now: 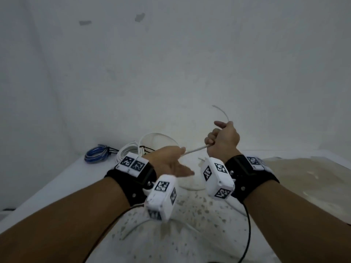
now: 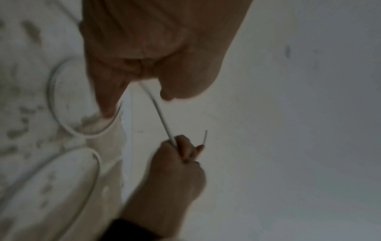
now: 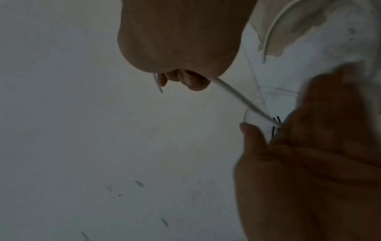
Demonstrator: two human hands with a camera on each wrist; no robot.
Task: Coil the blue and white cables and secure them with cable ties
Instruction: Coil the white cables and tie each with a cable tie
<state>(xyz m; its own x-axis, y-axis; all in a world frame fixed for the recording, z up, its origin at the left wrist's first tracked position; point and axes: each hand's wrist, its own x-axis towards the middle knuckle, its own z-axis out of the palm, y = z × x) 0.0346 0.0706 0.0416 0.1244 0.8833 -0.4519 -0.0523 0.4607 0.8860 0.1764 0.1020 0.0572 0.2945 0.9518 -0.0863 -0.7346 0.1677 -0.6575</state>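
Above the table (image 1: 57, 179), at about 5 o'clock in the head view, the right hand (image 1: 223, 140) is making a raised fist around a white cable (image 1: 195, 149), knuckles turning toward the wall (image 1: 171, 63). The cable's free end is curving up out of the top of the fist toward 12 o'clock. From the fist's underside the cable is running taut toward 8 o'clock, to the left hand (image 1: 171, 160). That hand is reaching forward palm-up, its fingers mostly straight; the cable is passing between thumb and fingers, and whether they are pinching it I cannot tell. Both wrists are wearing black straps with white marker boxes. More white cable is lying in loose loops on the table under the hands. At 9 o'clock, near the wall, a blue coil (image 1: 96, 153) is lying tied, with a white coil (image 1: 129, 150) just beside it.
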